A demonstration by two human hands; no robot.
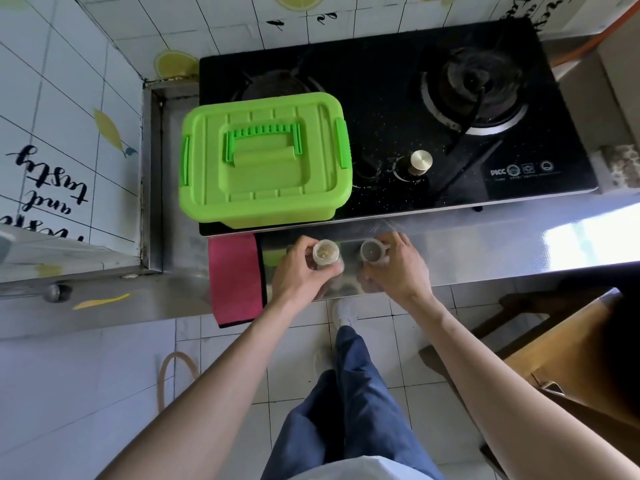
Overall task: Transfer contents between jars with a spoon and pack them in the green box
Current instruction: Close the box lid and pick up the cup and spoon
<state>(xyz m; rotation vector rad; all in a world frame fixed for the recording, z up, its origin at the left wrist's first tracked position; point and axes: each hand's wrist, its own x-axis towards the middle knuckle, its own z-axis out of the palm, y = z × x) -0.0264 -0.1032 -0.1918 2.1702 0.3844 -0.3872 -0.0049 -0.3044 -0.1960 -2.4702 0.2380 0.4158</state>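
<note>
On your steel surface (485, 244) the black stove (398, 98) carries the closed green box (263, 157) on its left end, and near its front edge your left hand (298, 273) curls round the left jar (325, 252), open with pale grains inside, while your right hand (398, 271) grips the right jar (372, 251) just beside it.

The stove (398, 98) lay on the bench (502, 244), against the back wall. The box (263, 161) stood on the stove's left part, with the knob (420, 161) just to its right and the right burner (474, 84) farther back and right. In front of the stove, at the bench's front strip, two jars were side by side and apart: the left jar (325, 254) in the left hand (298, 271), the right jar (372, 252) in the right hand (401, 268). The cloth (235, 278) lay left of the left hand, hanging over the bench's edge.
</note>
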